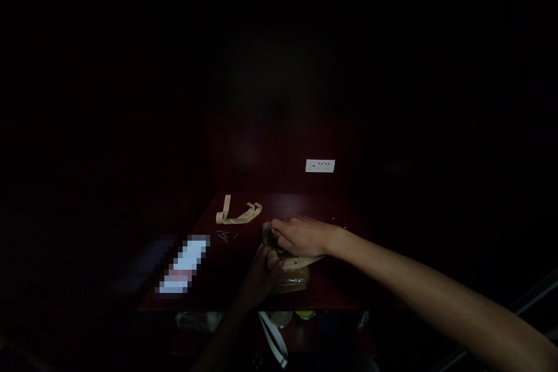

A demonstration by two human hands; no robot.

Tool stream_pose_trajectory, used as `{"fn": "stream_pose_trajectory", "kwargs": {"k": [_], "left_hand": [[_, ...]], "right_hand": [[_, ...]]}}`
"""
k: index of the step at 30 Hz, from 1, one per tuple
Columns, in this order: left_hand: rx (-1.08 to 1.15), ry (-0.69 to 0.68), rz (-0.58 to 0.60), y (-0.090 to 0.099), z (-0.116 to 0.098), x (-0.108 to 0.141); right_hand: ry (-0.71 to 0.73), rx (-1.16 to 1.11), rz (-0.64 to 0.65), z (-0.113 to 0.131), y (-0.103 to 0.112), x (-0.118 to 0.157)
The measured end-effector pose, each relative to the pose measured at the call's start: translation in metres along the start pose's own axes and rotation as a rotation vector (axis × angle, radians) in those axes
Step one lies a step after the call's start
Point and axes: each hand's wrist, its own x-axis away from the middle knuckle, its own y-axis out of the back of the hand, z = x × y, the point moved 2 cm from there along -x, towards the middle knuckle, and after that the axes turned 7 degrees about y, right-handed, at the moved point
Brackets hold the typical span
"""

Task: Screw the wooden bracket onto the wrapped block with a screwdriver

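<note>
A pale wooden piece [300,263] with a small round hole lies across a brown, plastic-wrapped bundle [293,282] on the dark red table. My left hand [261,273] grips the wooden piece at its left end, with fingers closed. Over its top edge is my right hand [305,234], its fingers curled down; a small yellow-green spot shows beneath them, but what they hold is hidden. Farther back on the left rest pale wooden curved parts [246,216], with several thin screws or nails [224,236] lying loose in front of them.
A bright pixelated rectangle [183,264] lies at the table's left side. On the back wall is a white socket panel [320,165]. Below the front table edge [244,308], a white strap [274,340] hangs near a yellow-topped container [305,314]. Surroundings are very dark.
</note>
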Motion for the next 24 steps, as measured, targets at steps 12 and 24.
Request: {"fn": "stream_pose_trajectory", "kwargs": {"k": [12, 24], "left_hand": [[0.046, 0.035, 0.064, -0.0021, 0.0057, -0.0005], [0.054, 0.011, 0.062, -0.0018, 0.0031, 0.0]], "right_hand": [[-0.005, 0.149, -0.049, -0.0064, 0.0046, -0.0027], [0.093, 0.02, -0.069, -0.0032, 0.003, 0.0009]]}}
